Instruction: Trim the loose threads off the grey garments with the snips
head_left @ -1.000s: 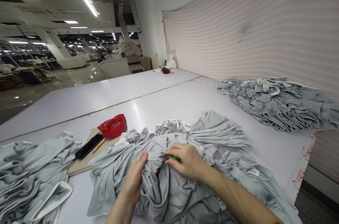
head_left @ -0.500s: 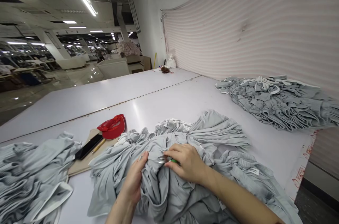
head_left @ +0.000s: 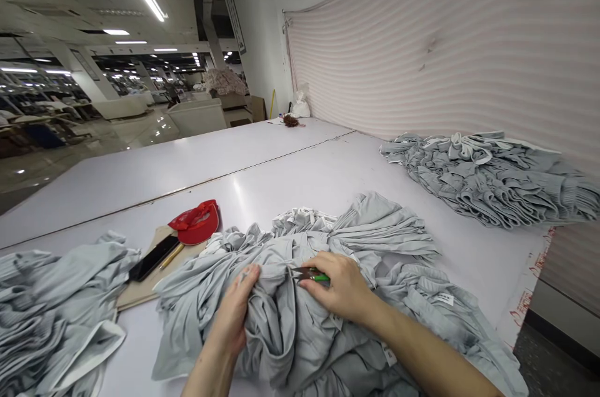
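A heap of light grey garments (head_left: 319,334) lies on the white table in front of me. My left hand (head_left: 239,306) grips a fold of the grey cloth between thumb and fingers, on the left of the heap. Held in my right hand (head_left: 340,284) are small thread snips (head_left: 313,275) with a green part, their blades pointing left at the cloth near my left hand. The blades look parted, with their tips at the edge of the raised fold.
To the left, a red cap (head_left: 197,222), a black phone (head_left: 154,257) and a yellow pen-like stick (head_left: 171,256) rest on brown card (head_left: 140,291). Other grey garments (head_left: 56,316) lie far left, with another pile (head_left: 487,178) at the right by the curtained wall.
My right hand has shifted slightly right with the snips, and more of their green part shows. The cloth fold by my left hand has changed shape. The view has turned slightly.
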The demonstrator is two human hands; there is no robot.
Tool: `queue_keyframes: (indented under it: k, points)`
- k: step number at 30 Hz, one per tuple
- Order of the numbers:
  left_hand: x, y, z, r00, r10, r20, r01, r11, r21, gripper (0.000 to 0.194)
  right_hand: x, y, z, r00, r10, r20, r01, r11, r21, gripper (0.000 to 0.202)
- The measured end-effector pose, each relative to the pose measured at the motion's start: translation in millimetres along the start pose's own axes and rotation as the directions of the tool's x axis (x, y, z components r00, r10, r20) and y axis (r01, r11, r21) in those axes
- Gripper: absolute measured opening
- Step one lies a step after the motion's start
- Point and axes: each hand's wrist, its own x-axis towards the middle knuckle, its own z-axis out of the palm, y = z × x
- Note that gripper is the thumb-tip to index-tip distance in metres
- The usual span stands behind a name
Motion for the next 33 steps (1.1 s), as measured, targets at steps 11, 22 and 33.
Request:
queue_keyframes:
  k: [11, 22, 33]
  points:
    - [2.4, -11.1, 19.0, 0.807, 0.254, 0.532, -0.590, 0.319, 0.742, 0.025, -16.9, -10.7, -12.3, 0.939, 0.305, 0.162, -0.319, 0.945, 0.070, 0.007]
    - [-20.6, -25.6, 3.0, 0.990, 0.102, 0.094, -0.127, 0.940, 0.316, 0.035, -23.4, -11.8, -4.6, 0.986, 0.136, 0.096, -0.157, 0.956, 0.249, 0.014]
    - [-28.3, -26.5, 4.5, 0.889, 0.456, 0.035, -0.400, 0.737, 0.545, 0.023, -18.9, -19.1, -3.9, 0.991, 0.043, 0.130, -0.075, 0.966, 0.249, 0.015]
